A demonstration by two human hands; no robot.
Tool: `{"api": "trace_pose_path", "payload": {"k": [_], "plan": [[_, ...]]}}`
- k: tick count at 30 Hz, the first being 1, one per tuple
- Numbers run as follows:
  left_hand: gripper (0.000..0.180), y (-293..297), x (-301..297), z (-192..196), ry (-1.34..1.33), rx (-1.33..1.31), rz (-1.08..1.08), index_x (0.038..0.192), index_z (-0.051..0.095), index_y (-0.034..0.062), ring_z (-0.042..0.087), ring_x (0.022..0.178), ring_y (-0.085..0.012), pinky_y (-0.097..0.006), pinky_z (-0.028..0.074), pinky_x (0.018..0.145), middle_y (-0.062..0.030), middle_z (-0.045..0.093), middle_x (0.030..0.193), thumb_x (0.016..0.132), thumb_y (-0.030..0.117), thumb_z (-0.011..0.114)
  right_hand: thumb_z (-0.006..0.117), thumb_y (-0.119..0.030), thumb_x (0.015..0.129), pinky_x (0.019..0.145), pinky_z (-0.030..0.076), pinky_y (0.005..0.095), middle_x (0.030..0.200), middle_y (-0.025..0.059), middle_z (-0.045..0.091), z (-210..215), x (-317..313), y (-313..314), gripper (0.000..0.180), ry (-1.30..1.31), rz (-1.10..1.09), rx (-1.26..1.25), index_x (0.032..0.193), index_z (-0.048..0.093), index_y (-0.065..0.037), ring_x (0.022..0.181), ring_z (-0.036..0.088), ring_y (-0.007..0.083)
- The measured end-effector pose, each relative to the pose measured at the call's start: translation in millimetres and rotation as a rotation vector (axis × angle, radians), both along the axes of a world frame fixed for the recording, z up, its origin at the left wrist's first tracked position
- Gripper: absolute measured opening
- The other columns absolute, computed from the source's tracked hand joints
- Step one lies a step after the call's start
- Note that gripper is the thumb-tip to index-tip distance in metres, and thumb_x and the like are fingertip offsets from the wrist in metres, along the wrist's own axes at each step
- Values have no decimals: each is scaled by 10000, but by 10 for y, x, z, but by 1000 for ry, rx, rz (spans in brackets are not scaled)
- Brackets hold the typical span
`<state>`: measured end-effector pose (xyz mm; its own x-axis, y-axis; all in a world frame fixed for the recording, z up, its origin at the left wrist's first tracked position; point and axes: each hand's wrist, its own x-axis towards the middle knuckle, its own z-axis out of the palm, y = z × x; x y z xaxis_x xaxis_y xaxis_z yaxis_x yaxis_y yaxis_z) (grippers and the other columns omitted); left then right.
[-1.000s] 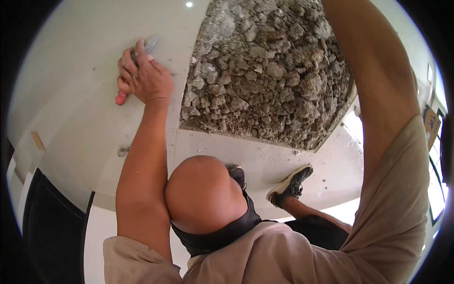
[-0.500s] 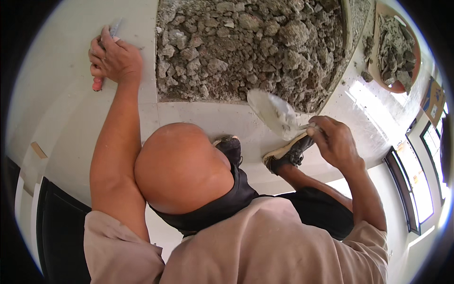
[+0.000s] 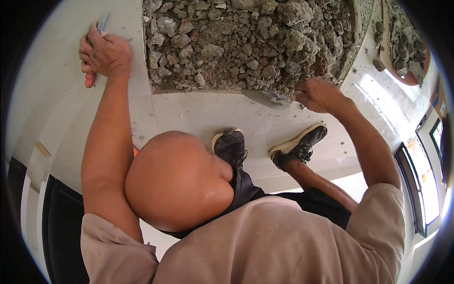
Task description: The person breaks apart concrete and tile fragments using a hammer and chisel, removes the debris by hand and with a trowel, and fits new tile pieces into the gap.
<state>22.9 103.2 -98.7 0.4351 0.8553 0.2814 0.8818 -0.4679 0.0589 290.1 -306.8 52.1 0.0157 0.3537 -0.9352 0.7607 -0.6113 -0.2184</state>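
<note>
At the far left, my left hand rests on the pale tiled floor, fingers closed round a red-handled tool with a narrow metal blade jutting out above the knuckles. My right hand grips a trowel by its handle, most of which the fingers hide. The trowel's blade is tilted nearly edge-on at the near border of a rectangular pit of grey-brown rubble; whether it touches the floor I cannot tell.
A reddish-brown basin holding broken grey chunks stands at the far right. Loose lumps and crumbs lie on the floor tiles round the pit. My shoes are between my body and the pit. A dark door shows at lower left.
My right hand has moved the trowel up and slightly left, turning its blade from face-on to nearly edge-on at the pit's near border. My left hand keeps its grip; the whole view has shifted slightly.
</note>
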Motion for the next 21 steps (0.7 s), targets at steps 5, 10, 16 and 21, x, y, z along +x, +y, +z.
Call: {"api": "trace_pose_path", "payload": {"k": [5, 10, 16, 21], "plan": [[451, 29, -24, -43, -15, -1, -2, 1409, 610, 300, 349, 1393, -283, -518, 198, 1091, -31, 476, 1500, 963, 274, 546, 637, -382, 984, 854, 546, 487, 864, 196, 721, -33, 128, -33, 365, -46, -120, 15, 984, 744, -33, 903, 713, 394], [462, 4, -20, -45, -49, -12, -22, 1425, 606, 280, 345, 1399, -303, -536, 204, 1104, -59, 474, 1513, 968, 272, 539, 682, -372, 977, 666, 468, 439, 678, 172, 589, 107, 328, -187, 372, 14, -383, 143, 933, 712, -4, 631, 553, 304], [457, 42, -71, -36, -27, -20, -29, 1423, 610, 260, 347, 1397, -319, -552, 200, 1112, -91, 470, 1521, 972, 268, 532, 666, -321, 979, 620, 425, 396, 675, 131, 559, 351, 473, -67, 343, 81, -392, 101, 939, 703, 17, 638, 533, 213], [455, -29, 23, 49, -2, -9, -5, 1410, 616, 259, 360, 1383, -316, -543, 215, 1084, -85, 482, 1500, 963, 267, 534, 659, -304, 962, 667, 474, 464, 701, 205, 619, 133, 276, 43, 319, 104, -211, 168, 900, 702, 6, 697, 628, 348]]}}
